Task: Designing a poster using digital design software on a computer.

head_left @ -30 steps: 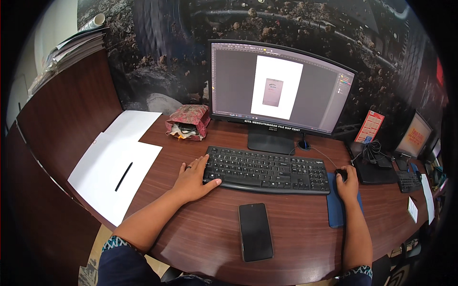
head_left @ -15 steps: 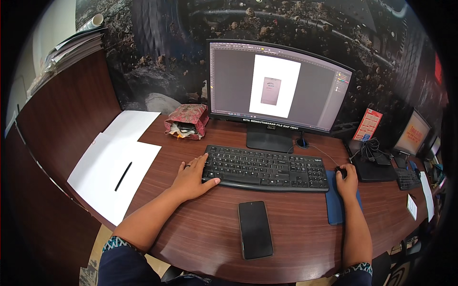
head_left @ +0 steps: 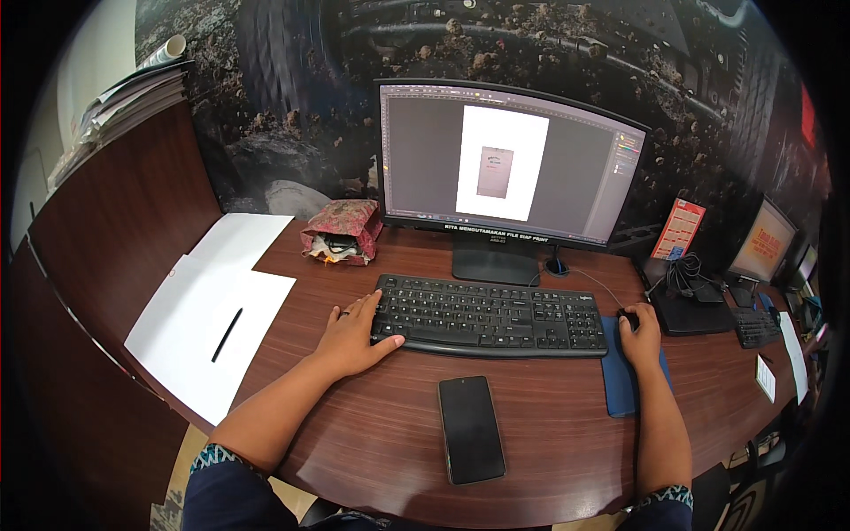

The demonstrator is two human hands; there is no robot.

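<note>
My left hand (head_left: 351,338) rests at the left end of a black keyboard (head_left: 487,316), its fingers spread along the edge and the thumb by the lower keys. Over at the right, my right hand (head_left: 641,334) is wrapped round a black computer mouse (head_left: 629,318), mostly hidden under the fingers. A blue mouse pad (head_left: 622,389) lies beneath that hand and wrist. Behind the keyboard stands a monitor (head_left: 425,155), showing a white page with a small pinkish-grey picture on a dark grey background. A dark-screened smartphone (head_left: 472,431) lies on the desk between my forearms.
White paper sheets (head_left: 199,332) with a black pen (head_left: 227,335) lie at the left, below a wooden partition (head_left: 124,168) topped by stacked papers. A red patterned pouch (head_left: 343,228) sits left of the monitor. Bundled cables (head_left: 683,276) and a second monitor (head_left: 763,243) stand right.
The view has shifted slightly. On the monitor, a small part of the writing in the picture now looks reddish. Both hands keep their places on the keyboard and mouse.
</note>
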